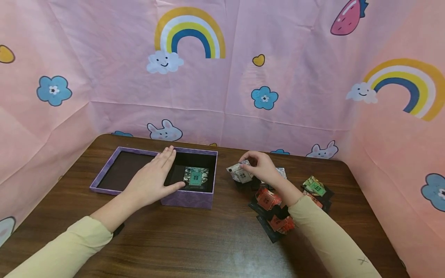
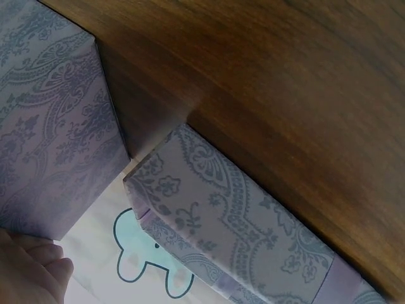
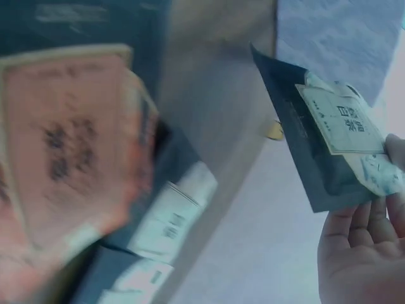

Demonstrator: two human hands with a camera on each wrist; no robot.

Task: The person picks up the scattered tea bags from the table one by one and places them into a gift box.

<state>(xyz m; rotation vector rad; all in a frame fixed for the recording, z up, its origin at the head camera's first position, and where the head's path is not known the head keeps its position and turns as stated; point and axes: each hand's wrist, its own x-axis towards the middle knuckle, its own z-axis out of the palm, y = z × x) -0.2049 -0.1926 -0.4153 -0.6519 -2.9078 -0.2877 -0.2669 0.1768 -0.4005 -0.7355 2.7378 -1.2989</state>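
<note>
On the table, at left, box with lid farther left. At the box's left side, left hand, fingers straight. Well right, right hand, clamped on a pale packet. Packet near the box's right side, tilted; long axis hard to tell.

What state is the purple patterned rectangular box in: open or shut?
The box is open; its black interior shows from above, with a green-labelled flat packet inside.

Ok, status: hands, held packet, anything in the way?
Right hand pinching white packet, right of box. Left hand resting on box. Green packet inside. No obstruction visible between white packet and box.
</note>
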